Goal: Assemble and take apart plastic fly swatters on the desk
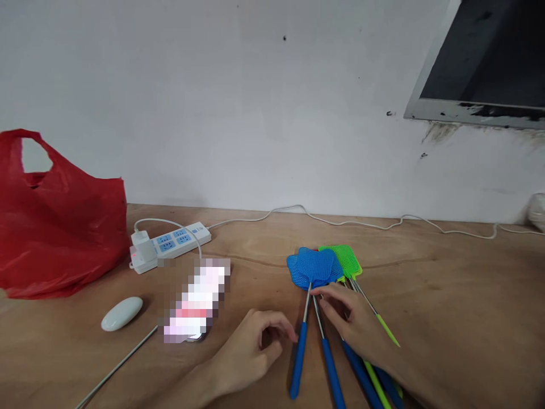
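Note:
Several fly swatters lie fanned out on the table, their heads overlapping at the far end. On top is a swatter with a blue mesh head (315,264) and a blue handle (299,360). A green mesh head (347,260) pokes out on the right. My left hand (251,349) is left of the top swatter, fingers curved with a gap to the thumb, fingertips at the handle's edge. Above the other shafts, my right hand (355,318) has its index fingertip at the top swatter's metal shaft, thumb apart. My right hand and forearm partly hide the lower swatters.
A red plastic bag (63,227) stands at the left. Beside it are a white power strip (183,241) with a plugged-in charger, a blurred phone (198,301) and a white oval object (122,313). A white cable runs along the wall; a dark screen (489,57) hangs upper right.

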{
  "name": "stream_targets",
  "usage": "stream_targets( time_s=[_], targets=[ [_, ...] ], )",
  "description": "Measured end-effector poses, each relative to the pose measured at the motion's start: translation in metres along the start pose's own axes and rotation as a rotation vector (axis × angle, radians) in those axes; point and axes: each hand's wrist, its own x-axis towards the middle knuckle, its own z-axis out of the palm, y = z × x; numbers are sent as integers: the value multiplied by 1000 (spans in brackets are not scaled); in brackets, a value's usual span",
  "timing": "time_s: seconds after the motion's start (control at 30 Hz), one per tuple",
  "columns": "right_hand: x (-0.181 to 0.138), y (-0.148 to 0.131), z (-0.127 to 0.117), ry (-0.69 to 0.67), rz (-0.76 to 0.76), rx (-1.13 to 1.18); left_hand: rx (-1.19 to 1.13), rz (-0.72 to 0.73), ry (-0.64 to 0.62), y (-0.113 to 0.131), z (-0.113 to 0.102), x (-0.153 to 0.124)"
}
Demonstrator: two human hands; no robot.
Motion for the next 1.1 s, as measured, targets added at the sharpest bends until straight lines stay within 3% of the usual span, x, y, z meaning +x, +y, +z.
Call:
stream_targets(
  time_s=[0.1, 0.23, 0.43, 0.73, 1.1],
  targets=[
    [-2, -6, -1, -160, -120, -192, -68, 5, -28, -2, 1, 3],
    [-2, -13, -3, -235, -151, -310, 6, -30, 77, -11, 1, 7],
    [-4, -12, 3, -180, -131, -448, 98, -40, 114, -16, 1, 8],
    [0, 13, 5, 4, -114, -595, 240, -45, 108, -13, 1, 6],
    [5, 15, -4, -1, -140, -479, 371, -57, 111, -10, 2, 4]
  ],
)
